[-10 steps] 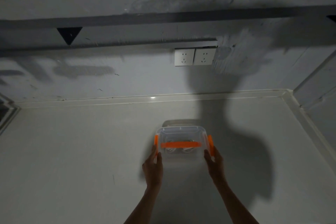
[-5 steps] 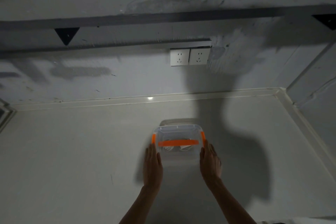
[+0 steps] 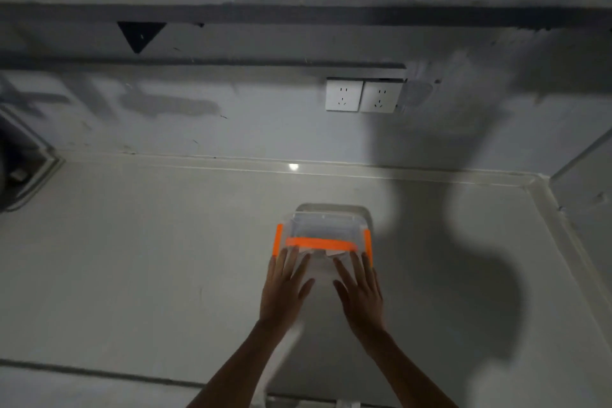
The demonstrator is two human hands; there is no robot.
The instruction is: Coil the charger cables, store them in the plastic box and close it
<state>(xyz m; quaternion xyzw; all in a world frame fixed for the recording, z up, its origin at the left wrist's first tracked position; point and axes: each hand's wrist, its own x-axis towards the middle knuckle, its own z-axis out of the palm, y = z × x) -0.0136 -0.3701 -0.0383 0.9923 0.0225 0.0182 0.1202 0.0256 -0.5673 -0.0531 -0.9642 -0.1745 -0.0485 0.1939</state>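
On a pale surface (image 3: 149, 258), two bare hands press flat on a lidded clear plastic box (image 3: 326, 225).

Nearest, the left hand (image 3: 284, 291) and right hand (image 3: 359, 291) lie side by side on the near part of the lid, fingers straight; neither grip closes round anything. The box sits mid-surface, with an orange handle (image 3: 319, 243) across its top and an orange latch (image 3: 277, 240) at each end. It looks light, rigid and smooth, likely to slide, so it is best held by both ends or the handle. Pale shapes inside, probably the charger cables (image 3: 334, 253), are too dim to confirm. Beyond, two wall sockets (image 3: 362, 95).
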